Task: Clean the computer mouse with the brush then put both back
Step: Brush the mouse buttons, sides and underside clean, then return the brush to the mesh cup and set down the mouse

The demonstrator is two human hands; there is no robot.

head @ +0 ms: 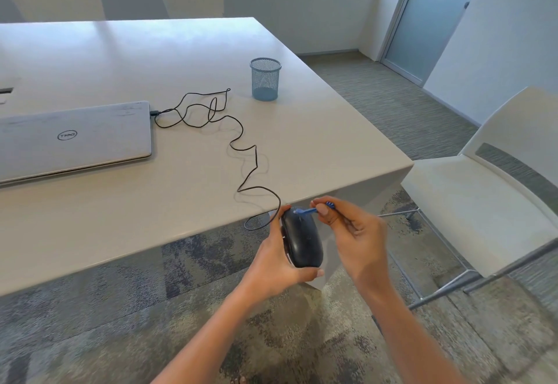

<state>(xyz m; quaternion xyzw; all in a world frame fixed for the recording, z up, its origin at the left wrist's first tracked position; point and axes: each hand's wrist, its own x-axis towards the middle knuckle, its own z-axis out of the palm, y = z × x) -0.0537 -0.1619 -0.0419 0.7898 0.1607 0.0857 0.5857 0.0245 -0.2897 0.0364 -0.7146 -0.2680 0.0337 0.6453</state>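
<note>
My left hand (279,266) grips a black wired computer mouse (303,240) off the near edge of the table, its top facing me. My right hand (353,234) pinches a small blue brush (311,211) between thumb and fingers. The brush tip touches the front end of the mouse. The mouse's black cable (241,142) snakes in loops across the table to the side of a closed silver laptop (75,139).
A blue mesh pen cup (265,79) stands on the beige table (136,60) behind the cable. A white chair (483,202) sits at the right by the table corner. Two more chairs stand at the far side. Patterned carpet lies below.
</note>
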